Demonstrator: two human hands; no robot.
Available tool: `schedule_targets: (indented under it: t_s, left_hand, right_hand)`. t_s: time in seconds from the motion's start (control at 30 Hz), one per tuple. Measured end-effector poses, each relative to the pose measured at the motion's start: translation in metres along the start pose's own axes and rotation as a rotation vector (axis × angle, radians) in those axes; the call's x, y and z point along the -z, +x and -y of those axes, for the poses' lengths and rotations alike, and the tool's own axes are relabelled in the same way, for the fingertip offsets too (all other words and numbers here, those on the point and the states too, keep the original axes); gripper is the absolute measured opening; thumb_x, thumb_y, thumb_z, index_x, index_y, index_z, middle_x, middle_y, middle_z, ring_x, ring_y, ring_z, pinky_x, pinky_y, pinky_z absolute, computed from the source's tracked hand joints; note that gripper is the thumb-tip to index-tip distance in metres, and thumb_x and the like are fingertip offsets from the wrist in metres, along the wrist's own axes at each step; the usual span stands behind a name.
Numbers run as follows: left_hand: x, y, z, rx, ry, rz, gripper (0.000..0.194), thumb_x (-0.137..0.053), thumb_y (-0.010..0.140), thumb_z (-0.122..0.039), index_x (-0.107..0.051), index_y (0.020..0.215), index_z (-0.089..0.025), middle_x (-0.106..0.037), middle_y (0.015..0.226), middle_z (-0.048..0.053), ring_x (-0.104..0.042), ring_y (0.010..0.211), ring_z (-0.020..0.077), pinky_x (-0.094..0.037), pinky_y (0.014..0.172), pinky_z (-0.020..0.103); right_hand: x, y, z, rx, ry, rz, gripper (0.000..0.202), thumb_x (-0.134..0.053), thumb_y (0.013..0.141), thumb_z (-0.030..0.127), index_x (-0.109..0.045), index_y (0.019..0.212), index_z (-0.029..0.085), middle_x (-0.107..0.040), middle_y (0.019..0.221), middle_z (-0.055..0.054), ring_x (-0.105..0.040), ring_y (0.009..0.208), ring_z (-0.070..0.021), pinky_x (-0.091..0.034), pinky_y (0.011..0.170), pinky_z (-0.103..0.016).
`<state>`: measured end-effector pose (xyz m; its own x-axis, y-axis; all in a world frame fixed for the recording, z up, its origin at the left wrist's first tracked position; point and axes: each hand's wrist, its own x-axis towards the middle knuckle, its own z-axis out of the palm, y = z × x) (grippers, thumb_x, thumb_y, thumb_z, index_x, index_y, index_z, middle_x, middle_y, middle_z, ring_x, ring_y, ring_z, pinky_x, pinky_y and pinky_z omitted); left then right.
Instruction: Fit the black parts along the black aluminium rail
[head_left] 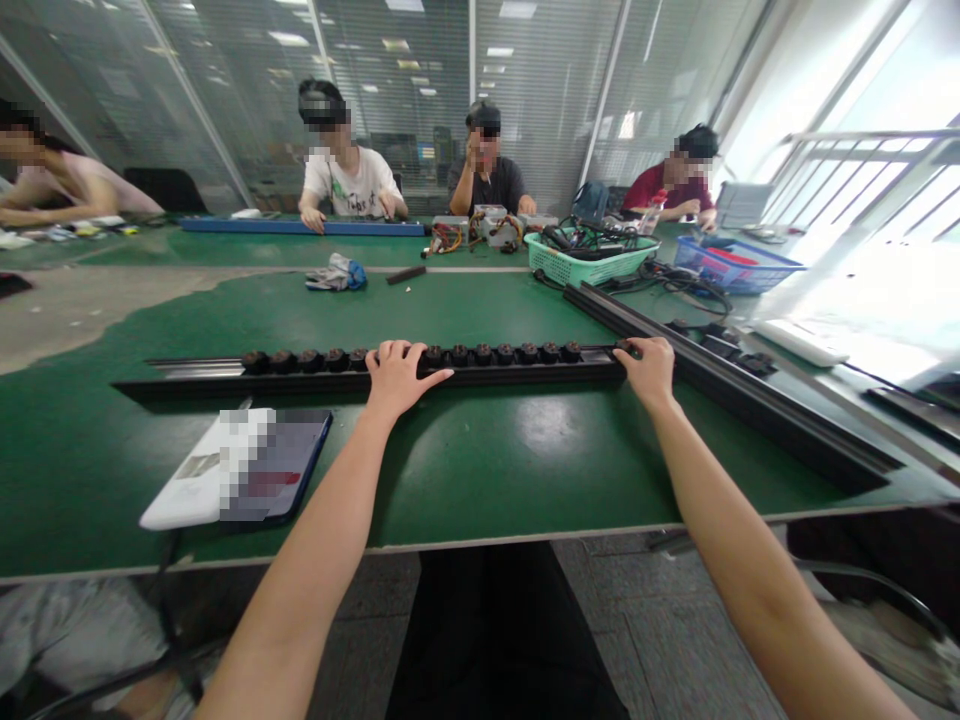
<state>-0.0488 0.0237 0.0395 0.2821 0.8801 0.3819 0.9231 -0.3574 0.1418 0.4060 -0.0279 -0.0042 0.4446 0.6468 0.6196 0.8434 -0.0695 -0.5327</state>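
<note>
A long black rail (517, 374) lies across the green table, with a row of several round black pieces (483, 354) along its channel. My left hand (395, 376) rests over the middle of the rail, its fingers on the far side and the thumb spread out to the right. At the rail's right end, my right hand (651, 366) pinches a small round black piece (625, 347) between thumb and fingers.
A phone and white item (300, 470) lie near the front left. More black rails (750, 400) run diagonally on the right. Behind are a green basket (585, 266), a blue basket (739, 275), a grey-blue cloth (337, 273) and several seated people.
</note>
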Motion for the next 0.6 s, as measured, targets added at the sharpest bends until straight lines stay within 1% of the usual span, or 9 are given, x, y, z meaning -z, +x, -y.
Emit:
schedule_targets:
  t_s: [0.13, 0.4, 0.6]
  left_hand:
    - [-0.001, 0.0003, 0.0006, -0.008, 0.008, -0.014, 0.069, -0.05, 0.09, -0.075, -0.061, 0.135, -0.025, -0.057, 0.137, 0.016, -0.038, 0.133, 0.0372, -0.027, 0.111, 0.052]
    - [0.0007, -0.0001, -0.001, 0.004, -0.001, 0.003, 0.068, -0.049, 0.09, -0.075, -0.061, 0.136, -0.026, -0.055, 0.138, 0.016, -0.036, 0.134, 0.0382, -0.026, 0.111, 0.053]
    - [-0.0005, 0.0005, 0.0002, -0.003, -0.009, -0.008, 0.067, -0.05, 0.09, -0.074, -0.061, 0.135, -0.026, -0.056, 0.137, 0.016, -0.037, 0.133, 0.0378, -0.025, 0.112, 0.053]
  right_hand:
    - [0.0012, 0.0, -0.0011, 0.003, -0.016, -0.01, 0.037, -0.062, 0.085, 0.045, -0.079, 0.1, 0.015, -0.061, 0.089, -0.013, -0.053, 0.094, -0.031, -0.044, 0.095, -0.052]
    - [0.0018, 0.001, -0.0027, -0.004, -0.022, -0.017, 0.038, -0.06, 0.086, 0.048, -0.079, 0.098, 0.017, -0.06, 0.087, -0.012, -0.053, 0.092, -0.031, -0.045, 0.093, -0.053]
    - [0.0016, 0.0015, -0.0066, 0.005, -0.043, 0.0, 0.035, -0.062, 0.087, 0.043, -0.078, 0.101, 0.015, -0.06, 0.091, -0.014, -0.052, 0.1, -0.0324, -0.042, 0.099, -0.052]
